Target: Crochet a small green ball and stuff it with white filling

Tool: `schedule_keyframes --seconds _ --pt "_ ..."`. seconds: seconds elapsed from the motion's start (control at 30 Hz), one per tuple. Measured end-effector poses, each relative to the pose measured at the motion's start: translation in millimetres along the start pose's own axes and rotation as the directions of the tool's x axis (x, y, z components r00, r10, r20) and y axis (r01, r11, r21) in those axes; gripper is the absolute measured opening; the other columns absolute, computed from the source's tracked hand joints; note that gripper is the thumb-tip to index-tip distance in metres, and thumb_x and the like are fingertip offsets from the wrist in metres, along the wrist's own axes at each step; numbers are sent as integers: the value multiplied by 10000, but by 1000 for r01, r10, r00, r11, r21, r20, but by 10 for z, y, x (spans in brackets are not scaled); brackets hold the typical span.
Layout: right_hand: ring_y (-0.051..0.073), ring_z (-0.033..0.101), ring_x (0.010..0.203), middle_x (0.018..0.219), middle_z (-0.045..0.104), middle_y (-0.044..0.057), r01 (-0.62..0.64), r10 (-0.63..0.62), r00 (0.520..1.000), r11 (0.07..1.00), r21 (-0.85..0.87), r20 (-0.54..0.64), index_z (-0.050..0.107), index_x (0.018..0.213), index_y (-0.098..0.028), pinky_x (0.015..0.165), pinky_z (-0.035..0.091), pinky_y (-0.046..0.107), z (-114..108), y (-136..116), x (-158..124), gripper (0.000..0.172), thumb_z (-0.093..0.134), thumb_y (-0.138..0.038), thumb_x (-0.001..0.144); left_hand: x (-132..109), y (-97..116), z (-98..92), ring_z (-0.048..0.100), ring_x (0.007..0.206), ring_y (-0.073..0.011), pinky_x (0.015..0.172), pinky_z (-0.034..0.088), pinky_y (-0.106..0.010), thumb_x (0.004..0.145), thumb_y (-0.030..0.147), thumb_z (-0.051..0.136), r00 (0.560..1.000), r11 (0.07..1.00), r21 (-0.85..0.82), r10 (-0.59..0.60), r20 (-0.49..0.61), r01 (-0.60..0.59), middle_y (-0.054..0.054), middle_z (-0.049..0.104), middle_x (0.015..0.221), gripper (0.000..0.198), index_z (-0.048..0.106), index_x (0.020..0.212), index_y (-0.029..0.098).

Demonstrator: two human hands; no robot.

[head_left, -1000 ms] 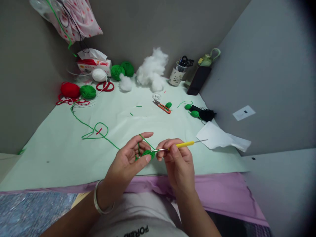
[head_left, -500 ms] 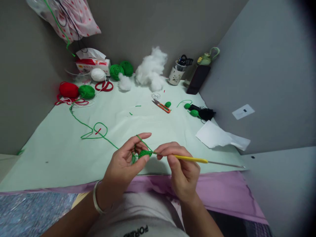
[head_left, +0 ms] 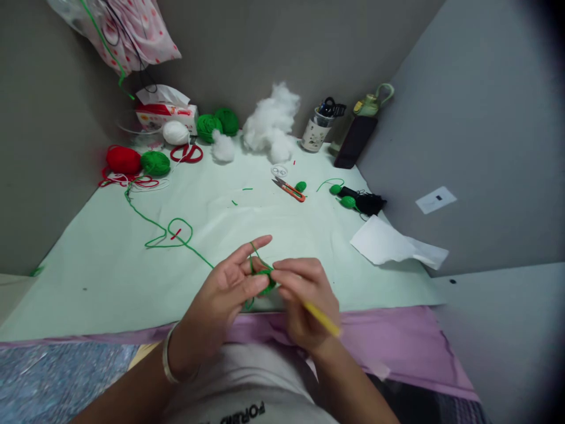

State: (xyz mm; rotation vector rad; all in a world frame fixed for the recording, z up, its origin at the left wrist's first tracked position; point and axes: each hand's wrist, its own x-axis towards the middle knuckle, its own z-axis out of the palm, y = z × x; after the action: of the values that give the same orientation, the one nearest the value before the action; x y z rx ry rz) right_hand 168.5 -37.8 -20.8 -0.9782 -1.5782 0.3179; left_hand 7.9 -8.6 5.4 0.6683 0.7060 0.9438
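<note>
My left hand [head_left: 225,291] pinches a small green crochet piece [head_left: 265,281] between thumb and fingers, with the green yarn strand [head_left: 176,232] looped over its raised index finger. My right hand [head_left: 302,300] is closed around a yellow-handled crochet hook [head_left: 321,318], its tip at the green piece and its handle pointing back toward my body. The two hands touch at the piece, just above the front edge of the pale green table [head_left: 110,277]. The yarn runs left across the table to a green yarn ball [head_left: 155,163].
At the back lie a red yarn ball [head_left: 123,159], a white ball [head_left: 175,132], two more green balls [head_left: 217,123], red scissors [head_left: 187,153], white stuffing [head_left: 271,123], a tissue box [head_left: 163,115] and a cup of tools [head_left: 316,132]. Orange snips [head_left: 289,189], small green pieces [head_left: 342,196] and white paper [head_left: 392,244] lie to the right.
The hook's handle swung from pointing right to pointing down toward my body. My right hand closed in against the left hand at the green piece.
</note>
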Motion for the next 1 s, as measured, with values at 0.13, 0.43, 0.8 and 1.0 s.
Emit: schedule_keyframes --seconds 0.13,0.43,0.8,1.0 --pt "183 680 738 878 740 52 -220 270 959 897 384 -80 777 998 -251 649 597 341 44 -3 141 210 577 -263 1060 16 47 -25 578 763 -77 743 469 -168 865 230 847 999 998 -46 31 -20 -32 22 643 870 460 758 1316 261" --pt "211 743 954 1081 774 78 46 -43 998 997 -68 47 764 1220 -280 788 638 355 33 -10 29 317 622 -97 1003 18 -77 -24 605 855 -109 843 484 -210 881 266 855 993 990 82 115 -29 -112 26 665 886 424 771 1294 317" --pt "143 661 735 897 729 39 -348 406 913 743 572 29 813 965 -247 635 554 273 101 37 131 156 668 -269 1021 56 -32 -63 611 908 -138 879 481 -235 896 281 817 998 1000 -22 -1 57 3 -9 684 925 391 789 1286 273" --pt "134 663 727 903 744 28 -425 491 866 623 657 94 813 966 -255 629 563 248 85 47 130 141 686 -293 1013 -4 -5 -92 698 1001 -193 995 485 -317 988 320 713 993 992 113 35 110 -48 -23 734 1004 336 765 1320 316"
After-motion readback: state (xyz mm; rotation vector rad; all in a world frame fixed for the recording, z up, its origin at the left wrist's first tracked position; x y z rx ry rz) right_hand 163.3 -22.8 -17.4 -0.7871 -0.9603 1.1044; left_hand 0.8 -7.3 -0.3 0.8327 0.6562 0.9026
